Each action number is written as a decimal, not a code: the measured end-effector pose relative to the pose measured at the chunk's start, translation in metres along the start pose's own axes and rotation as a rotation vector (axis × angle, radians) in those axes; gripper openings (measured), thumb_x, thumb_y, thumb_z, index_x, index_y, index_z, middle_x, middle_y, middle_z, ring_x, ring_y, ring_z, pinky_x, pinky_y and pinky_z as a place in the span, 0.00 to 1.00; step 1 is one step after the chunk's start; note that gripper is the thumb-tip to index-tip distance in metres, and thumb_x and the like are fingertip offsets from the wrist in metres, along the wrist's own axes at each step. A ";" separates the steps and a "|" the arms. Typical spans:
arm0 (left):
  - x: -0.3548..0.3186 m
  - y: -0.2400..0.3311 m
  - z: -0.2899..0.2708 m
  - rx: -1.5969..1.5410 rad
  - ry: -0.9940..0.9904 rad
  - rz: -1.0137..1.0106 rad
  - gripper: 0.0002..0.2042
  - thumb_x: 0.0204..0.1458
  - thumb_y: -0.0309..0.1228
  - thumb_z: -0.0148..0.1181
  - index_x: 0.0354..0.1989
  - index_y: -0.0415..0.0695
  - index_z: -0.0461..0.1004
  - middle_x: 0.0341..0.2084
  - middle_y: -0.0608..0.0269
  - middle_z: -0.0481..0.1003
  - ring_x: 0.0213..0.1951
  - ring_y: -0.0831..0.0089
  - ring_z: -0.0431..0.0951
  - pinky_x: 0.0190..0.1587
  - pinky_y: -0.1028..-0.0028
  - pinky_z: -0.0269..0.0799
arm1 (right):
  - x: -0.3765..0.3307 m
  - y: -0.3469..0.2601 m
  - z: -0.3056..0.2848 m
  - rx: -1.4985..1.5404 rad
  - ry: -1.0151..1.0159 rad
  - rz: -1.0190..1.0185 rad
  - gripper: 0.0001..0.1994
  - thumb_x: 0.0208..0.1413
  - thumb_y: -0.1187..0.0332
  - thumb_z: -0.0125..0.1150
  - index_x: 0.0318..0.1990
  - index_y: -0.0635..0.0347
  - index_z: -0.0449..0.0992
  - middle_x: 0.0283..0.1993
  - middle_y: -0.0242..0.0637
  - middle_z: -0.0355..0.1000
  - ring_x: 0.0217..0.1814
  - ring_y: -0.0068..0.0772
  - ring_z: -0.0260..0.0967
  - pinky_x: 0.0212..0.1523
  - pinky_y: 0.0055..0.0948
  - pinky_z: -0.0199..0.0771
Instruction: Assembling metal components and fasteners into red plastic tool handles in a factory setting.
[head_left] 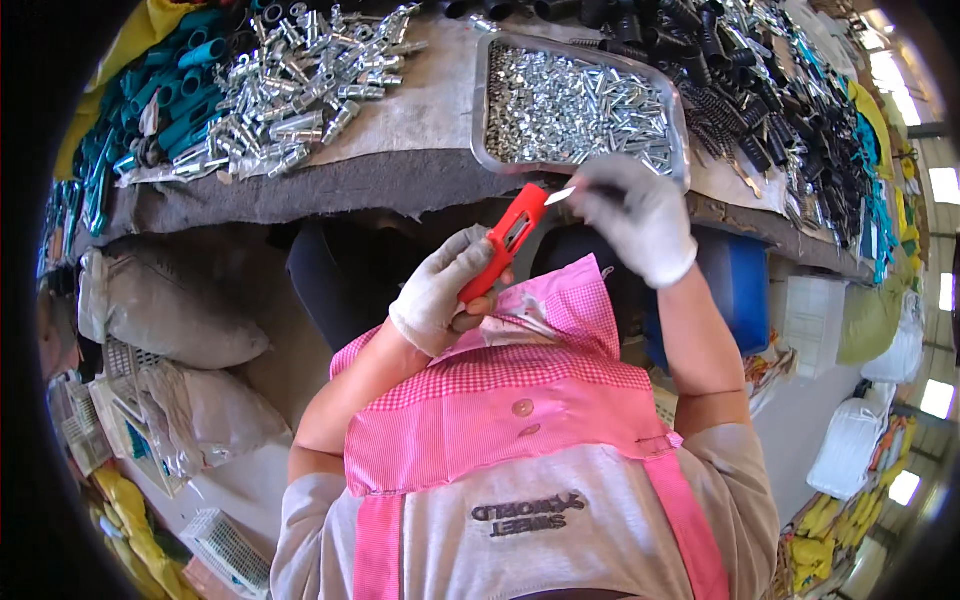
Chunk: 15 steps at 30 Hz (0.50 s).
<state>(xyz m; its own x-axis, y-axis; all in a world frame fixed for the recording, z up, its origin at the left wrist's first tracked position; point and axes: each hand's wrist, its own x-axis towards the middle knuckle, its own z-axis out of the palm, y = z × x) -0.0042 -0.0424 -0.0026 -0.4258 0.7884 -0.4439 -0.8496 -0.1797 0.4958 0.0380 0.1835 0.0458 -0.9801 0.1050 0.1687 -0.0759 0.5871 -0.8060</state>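
Observation:
My left hand (446, 290), in a pale glove with some bare fingertips, is closed around a red plastic handle-like part (512, 236). This part is tilted up to the right and has a long slot with metal showing inside. A small shiny pointed metal piece (560, 196) shows at its upper end. My gloved right hand (632, 215) is beside that piece, smeared by motion. Its fingertips are close to the metal, but whether they grip it cannot be made out. Just beyond is a metal tray (481, 130) of small silvery fasteners (570, 105).
Silvery metal fittings (300, 90) and teal tubular parts (180, 90) are heaped on the cloth-covered bench (400, 190) at left. Black parts and springs (715, 120) lie at right. Below the bench are a blue bin (735, 290), a full sack (170, 310) and white crates (812, 325).

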 end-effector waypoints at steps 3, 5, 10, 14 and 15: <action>-0.001 -0.002 0.004 0.079 0.024 0.026 0.12 0.59 0.39 0.47 0.43 0.45 0.64 0.29 0.61 0.67 0.14 0.86 0.55 0.12 0.87 0.44 | -0.008 -0.013 0.021 -0.075 -0.125 -0.164 0.05 0.45 0.73 0.61 0.30 0.60 0.74 0.31 0.41 0.71 0.33 0.44 0.71 0.35 0.33 0.72; -0.001 -0.006 0.002 0.101 0.040 0.033 0.11 0.59 0.39 0.47 0.43 0.45 0.64 0.29 0.62 0.68 0.15 0.86 0.55 0.12 0.87 0.45 | -0.010 -0.012 0.026 -0.114 -0.148 -0.175 0.05 0.43 0.75 0.61 0.30 0.61 0.74 0.30 0.41 0.71 0.32 0.43 0.71 0.34 0.32 0.71; -0.001 -0.014 0.001 0.296 0.080 0.101 0.10 0.59 0.37 0.48 0.42 0.45 0.65 0.25 0.67 0.70 0.15 0.86 0.59 0.14 0.85 0.50 | -0.015 -0.015 0.031 -0.306 -0.184 -0.278 0.05 0.43 0.74 0.59 0.30 0.61 0.74 0.29 0.40 0.70 0.31 0.42 0.70 0.32 0.35 0.72; -0.003 -0.011 0.006 0.240 0.119 0.079 0.10 0.59 0.37 0.48 0.42 0.46 0.65 0.25 0.67 0.70 0.15 0.86 0.59 0.14 0.86 0.50 | -0.023 -0.030 0.041 -0.511 -0.122 -0.472 0.07 0.42 0.73 0.58 0.32 0.59 0.74 0.32 0.39 0.70 0.31 0.42 0.71 0.31 0.36 0.74; -0.004 -0.011 0.004 0.129 0.081 0.063 0.10 0.59 0.37 0.48 0.42 0.46 0.65 0.25 0.67 0.70 0.16 0.86 0.59 0.14 0.86 0.50 | -0.025 -0.028 0.043 -0.512 -0.122 -0.472 0.07 0.42 0.73 0.58 0.32 0.59 0.74 0.32 0.39 0.70 0.31 0.42 0.71 0.31 0.36 0.74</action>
<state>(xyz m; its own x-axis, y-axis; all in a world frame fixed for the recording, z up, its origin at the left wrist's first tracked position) 0.0081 -0.0408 -0.0034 -0.5053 0.7271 -0.4647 -0.7756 -0.1466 0.6140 0.0568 0.1302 0.0398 -0.8794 -0.3274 0.3455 -0.4317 0.8545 -0.2890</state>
